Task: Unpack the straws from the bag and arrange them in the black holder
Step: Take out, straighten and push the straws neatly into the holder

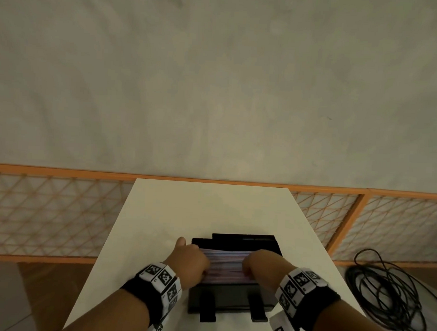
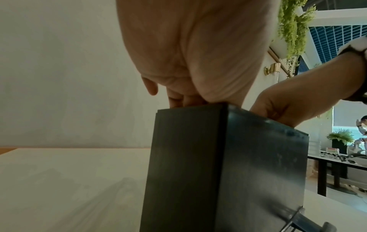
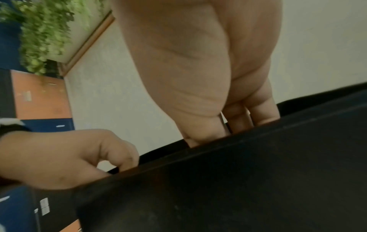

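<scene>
While both hands reach into the black holder (image 1: 232, 297), straws (image 1: 225, 264) lie crosswise under curled fingers: left hand (image 1: 191, 261) and right hand (image 1: 261, 264) gripping opposite ends, equally near.

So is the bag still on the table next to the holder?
No, the head view shows only the black holder with straws on the white table.

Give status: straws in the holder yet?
Done: the straws lie stacked inside the black holder; no bag is in view. In hand: the left hand and right hand reach in at each end of the stack. Left: levelling, withdrawing.
</scene>
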{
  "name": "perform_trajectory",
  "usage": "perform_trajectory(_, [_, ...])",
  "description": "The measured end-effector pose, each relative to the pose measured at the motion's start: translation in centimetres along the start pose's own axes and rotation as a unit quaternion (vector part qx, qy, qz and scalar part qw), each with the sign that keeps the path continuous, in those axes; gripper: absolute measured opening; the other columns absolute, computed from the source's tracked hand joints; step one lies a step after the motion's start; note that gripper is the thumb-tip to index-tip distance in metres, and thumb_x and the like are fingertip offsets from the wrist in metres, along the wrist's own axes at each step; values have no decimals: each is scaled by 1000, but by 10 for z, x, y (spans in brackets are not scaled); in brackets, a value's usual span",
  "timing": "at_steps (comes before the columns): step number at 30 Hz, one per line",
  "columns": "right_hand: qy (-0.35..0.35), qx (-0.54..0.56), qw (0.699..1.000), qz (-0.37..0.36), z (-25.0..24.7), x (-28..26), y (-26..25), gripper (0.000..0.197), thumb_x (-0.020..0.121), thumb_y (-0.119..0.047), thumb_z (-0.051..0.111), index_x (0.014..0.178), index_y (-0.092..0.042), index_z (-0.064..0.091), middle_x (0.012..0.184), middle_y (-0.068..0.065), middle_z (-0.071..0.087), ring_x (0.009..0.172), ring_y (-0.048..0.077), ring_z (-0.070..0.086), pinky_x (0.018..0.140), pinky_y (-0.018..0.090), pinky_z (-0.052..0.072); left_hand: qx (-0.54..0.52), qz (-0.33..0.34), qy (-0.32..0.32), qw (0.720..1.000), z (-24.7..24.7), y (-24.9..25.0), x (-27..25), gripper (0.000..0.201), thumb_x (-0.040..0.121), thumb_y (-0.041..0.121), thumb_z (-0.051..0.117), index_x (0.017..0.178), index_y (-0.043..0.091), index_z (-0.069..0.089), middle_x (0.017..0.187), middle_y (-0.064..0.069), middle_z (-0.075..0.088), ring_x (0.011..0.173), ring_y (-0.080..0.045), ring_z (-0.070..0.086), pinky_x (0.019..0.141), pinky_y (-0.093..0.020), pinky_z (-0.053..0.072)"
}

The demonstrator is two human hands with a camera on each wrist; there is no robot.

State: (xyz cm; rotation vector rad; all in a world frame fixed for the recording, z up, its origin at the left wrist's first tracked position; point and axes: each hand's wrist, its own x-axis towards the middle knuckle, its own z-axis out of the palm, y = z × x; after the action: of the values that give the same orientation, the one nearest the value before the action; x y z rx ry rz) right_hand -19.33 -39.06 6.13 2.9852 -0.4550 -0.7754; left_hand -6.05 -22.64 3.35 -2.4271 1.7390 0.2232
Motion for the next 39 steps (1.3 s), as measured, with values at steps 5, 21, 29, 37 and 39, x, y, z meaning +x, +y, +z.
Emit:
perform_trajectory(5, [28,-16,999,19,2,8,0,27,87,-3,47,107,-2,65,116,18,64,109,33,60,94,37,48,2,-24,-10,1000,-6,8,3,22,85,10,48,92,16,68,81,0,57,84,-24,49,102,-46,20])
perform_trajectory(21, [77,31,996,13,-6,15,3,28,88,-8,45,107,-6,65,114,13,65,105,31,61,87,37,50,-6,-28,27,999,-16,5,1,22,85,30,52,100,16,60,108,-2,56,112,-25,45,98,-49,23])
perform_trajectory(29, [27,10,1000,-7,3,21,-1,39,88,-9,49,126,-13,56,126,14,54,115,35,55,95,42,48,-2,-46,-44,998,-6,6,4,28,89,32,45,109,20,60,114,-2,63,118,-23,46,112,-62,4])
perform_trajectory(37, [89,32,995,-14,-6,12,3,32,91,-14,50,121,-17,60,126,10,57,114,31,57,95,37,47,-116,-77,100,985,-14,-12,-22,28,93,43,43,116,34,56,117,15,58,119,-12,45,108,-45,14])
perform_trajectory(39, [76,59,995,-2,-3,7,2,29,89,-11,48,112,-16,66,120,11,62,109,31,60,92,33,46,-157,-106,134,973,-4,-24,-45,33,91,51,39,116,39,56,117,22,58,118,-6,46,102,-38,17])
